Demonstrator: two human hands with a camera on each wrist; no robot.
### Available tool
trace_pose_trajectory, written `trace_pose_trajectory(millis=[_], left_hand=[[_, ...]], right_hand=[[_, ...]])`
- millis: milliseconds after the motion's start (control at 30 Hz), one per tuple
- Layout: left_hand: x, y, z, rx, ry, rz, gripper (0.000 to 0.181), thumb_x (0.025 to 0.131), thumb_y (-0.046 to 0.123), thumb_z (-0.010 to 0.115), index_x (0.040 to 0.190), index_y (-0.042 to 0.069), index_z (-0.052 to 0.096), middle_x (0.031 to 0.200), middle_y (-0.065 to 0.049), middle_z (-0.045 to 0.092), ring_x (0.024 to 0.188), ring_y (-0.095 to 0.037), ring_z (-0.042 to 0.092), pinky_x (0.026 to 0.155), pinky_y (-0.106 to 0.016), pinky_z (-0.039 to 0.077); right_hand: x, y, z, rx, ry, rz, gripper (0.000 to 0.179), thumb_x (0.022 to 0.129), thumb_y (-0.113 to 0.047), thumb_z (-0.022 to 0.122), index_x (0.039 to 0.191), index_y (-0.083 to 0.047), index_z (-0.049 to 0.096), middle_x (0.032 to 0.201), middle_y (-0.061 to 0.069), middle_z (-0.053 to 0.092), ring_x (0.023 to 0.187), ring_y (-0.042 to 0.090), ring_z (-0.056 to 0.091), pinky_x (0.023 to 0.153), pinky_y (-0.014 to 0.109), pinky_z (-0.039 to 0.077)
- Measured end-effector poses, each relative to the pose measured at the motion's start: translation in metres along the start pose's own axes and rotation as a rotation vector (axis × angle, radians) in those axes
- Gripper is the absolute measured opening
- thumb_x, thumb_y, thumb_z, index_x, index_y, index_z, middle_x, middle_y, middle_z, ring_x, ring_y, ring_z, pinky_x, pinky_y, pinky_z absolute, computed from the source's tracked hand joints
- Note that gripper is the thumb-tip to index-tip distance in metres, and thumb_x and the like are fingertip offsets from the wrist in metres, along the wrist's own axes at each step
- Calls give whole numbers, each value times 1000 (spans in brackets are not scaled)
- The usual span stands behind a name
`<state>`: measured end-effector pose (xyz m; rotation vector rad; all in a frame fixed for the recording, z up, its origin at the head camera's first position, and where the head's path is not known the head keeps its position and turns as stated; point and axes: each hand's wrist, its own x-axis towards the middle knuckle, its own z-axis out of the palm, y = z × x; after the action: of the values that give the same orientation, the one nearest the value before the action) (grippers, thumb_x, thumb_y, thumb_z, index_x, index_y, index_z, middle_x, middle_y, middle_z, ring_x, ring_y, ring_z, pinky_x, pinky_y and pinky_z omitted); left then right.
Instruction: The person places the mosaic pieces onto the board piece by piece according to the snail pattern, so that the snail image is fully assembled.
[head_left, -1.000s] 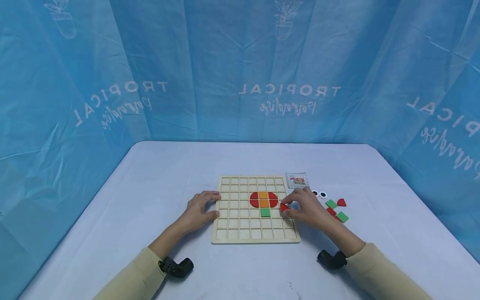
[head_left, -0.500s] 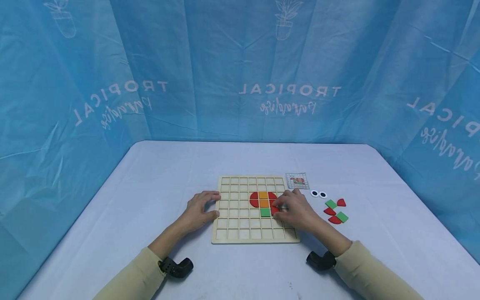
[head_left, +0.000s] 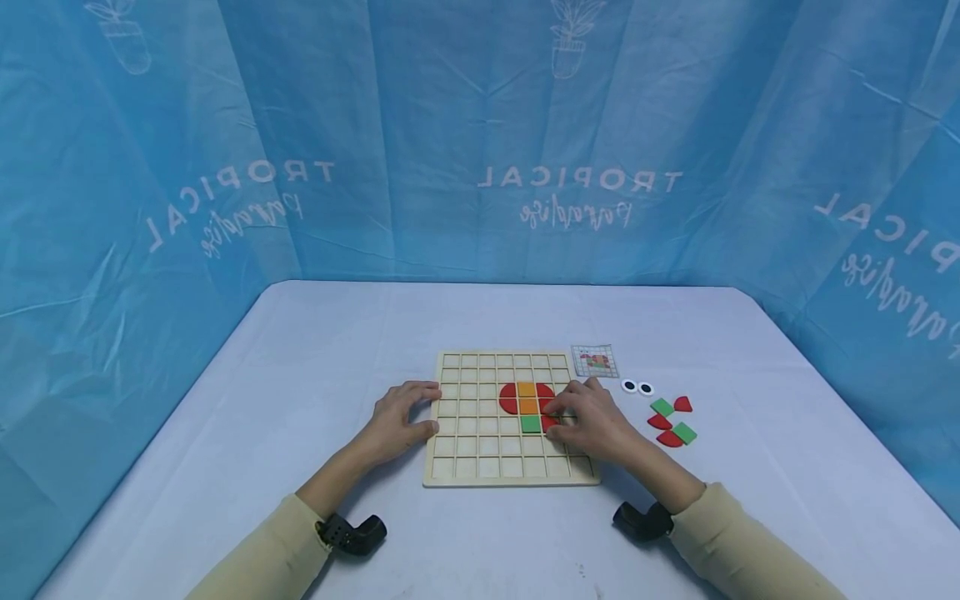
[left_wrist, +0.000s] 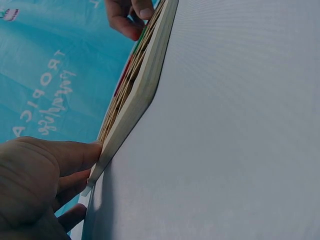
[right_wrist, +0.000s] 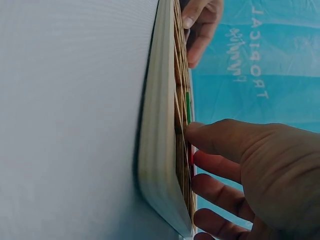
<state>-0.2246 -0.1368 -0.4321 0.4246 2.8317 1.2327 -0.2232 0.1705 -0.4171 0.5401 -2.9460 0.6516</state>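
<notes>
A pale wooden grid board lies on the table. My left hand touches its left edge with spread fingertips and thumb. On the right half of the board, my right hand pinches a red quarter-circle tile at the cell beside a green square tile; the fingers partly cover it. Just above sit two orange square tiles, with red rounded tiles on either side. In the right wrist view the thumb is right at the board's surface.
A small printed pattern card lies by the board's upper right corner. Two eye discs, red rounded tiles and green tiles lie loose right of it. Blue curtains surround the white-covered table.
My right hand has moved left over the board with the red tile, to the cell beside the green one, and stays there over the last half second. My left hand keeps its place.
</notes>
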Motion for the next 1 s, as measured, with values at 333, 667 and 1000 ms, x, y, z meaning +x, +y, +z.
trace_pose_trajectory(millis=[333, 667, 1000], left_hand=[[-1, 2, 0, -8, -1, 2, 46, 81, 12, 68, 126, 6, 57, 141, -7, 48, 137, -33, 32, 113, -58, 13], [-1, 1, -1, 2, -2, -4, 45, 82, 13, 68, 125, 7, 57, 141, -7, 48, 137, -33, 32, 113, -58, 13], [-1, 2, -1, 4, 0, 1, 45, 81, 12, 68, 125, 6, 57, 141, -7, 48, 137, -34, 32, 112, -59, 14]], right_hand=[[-7, 21, -22, 21, 43, 44, 25, 76, -26, 77, 100, -20, 72, 105, 0, 62, 101, 20, 43, 76, 33, 43], [-17, 90, -60, 50, -11, 43, 27, 81, -20, 73, 107, -15, 70, 109, 4, 62, 103, 22, 41, 78, 35, 44], [-25, 137, -78, 54, -107, 89, 29, 79, -21, 74, 107, -17, 70, 116, 10, 61, 107, 26, 41, 70, 25, 45]])
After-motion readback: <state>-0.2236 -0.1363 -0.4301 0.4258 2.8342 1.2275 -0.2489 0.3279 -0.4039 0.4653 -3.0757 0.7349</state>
